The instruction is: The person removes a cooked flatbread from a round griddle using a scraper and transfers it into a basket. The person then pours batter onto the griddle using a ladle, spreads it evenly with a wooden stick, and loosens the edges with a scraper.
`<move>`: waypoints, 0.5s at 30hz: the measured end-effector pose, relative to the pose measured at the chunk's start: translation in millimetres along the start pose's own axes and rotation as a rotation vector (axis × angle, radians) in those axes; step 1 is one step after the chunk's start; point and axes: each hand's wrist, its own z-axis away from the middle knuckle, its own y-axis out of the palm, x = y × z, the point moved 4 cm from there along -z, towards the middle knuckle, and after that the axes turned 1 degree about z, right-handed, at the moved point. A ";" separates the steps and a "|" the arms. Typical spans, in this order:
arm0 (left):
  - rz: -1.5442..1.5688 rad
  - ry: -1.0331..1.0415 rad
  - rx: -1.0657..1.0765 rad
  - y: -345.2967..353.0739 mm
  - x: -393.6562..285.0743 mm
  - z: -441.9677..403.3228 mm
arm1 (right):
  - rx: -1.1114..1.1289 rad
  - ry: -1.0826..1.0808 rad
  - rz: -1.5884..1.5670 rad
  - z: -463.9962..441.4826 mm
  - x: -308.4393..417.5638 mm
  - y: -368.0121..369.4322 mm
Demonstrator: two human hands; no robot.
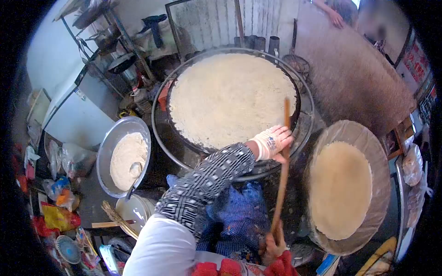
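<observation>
A long wooden stick (282, 184) slants upright at the right edge of a large round griddle, whose surface is covered by a pale, thin layer of batter (230, 96). My left hand (272, 142), in a pale fingerless glove, reaches across with its fingers against the stick's upper part. Lower down, my right hand (273, 244) is wrapped round the stick's bottom end. A metal ring (155, 131) surrounds the griddle. To the left, a metal basin (105, 161) holds pale batter and a ladle (135, 170).
At right stands a lined basket (380, 198) with a round pale flatbread stack in it. A white bucket (131, 209) and a straw brush (119, 220) are at lower left. Behind a brown board (354, 78), another person's hand (337, 19) rests at its top.
</observation>
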 end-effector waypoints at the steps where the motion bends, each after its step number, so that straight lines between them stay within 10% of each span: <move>1: -0.030 -0.010 0.086 23.8 18.4 -0.7 | -0.015 -0.029 0.040 -0.5 5.6 3.7; 15: -0.123 -0.617 0.030 -87.6 146.6 254.5 | 0.643 -0.176 0.294 -102.7 16.7 136.4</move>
